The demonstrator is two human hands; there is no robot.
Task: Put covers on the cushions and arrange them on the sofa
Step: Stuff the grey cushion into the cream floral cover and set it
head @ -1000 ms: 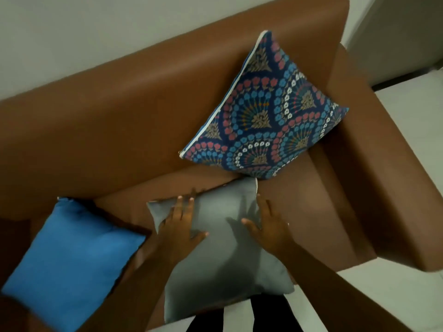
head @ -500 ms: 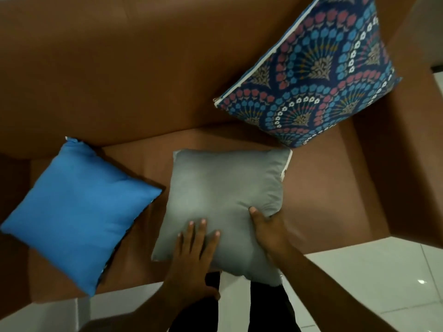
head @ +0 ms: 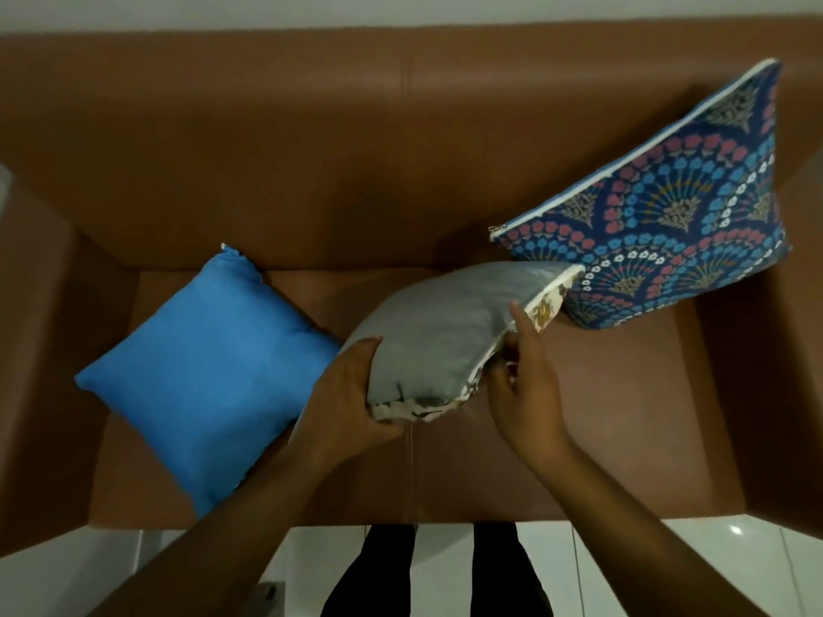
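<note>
A grey cushion (head: 438, 331) with a patterned white underside is lifted off the seat of the brown sofa (head: 311, 140). My left hand (head: 343, 394) grips its near left corner. My right hand (head: 525, 385) holds its right edge, fingers under the seam. A plain blue cushion (head: 200, 371) lies flat on the left of the seat. A navy cushion with a fan pattern (head: 677, 224) leans against the backrest at the right, and the grey cushion's far corner touches it.
The sofa's armrests (head: 31, 349) close in both sides of the seat. White tiled floor (head: 668, 554) lies in front, where my dark-trousered legs (head: 401, 572) stand.
The grey cushion lay flat under my hands. Both hands slid to its near edge, took hold and raised it off the seat, tilting it so the patterned underside shows.
</note>
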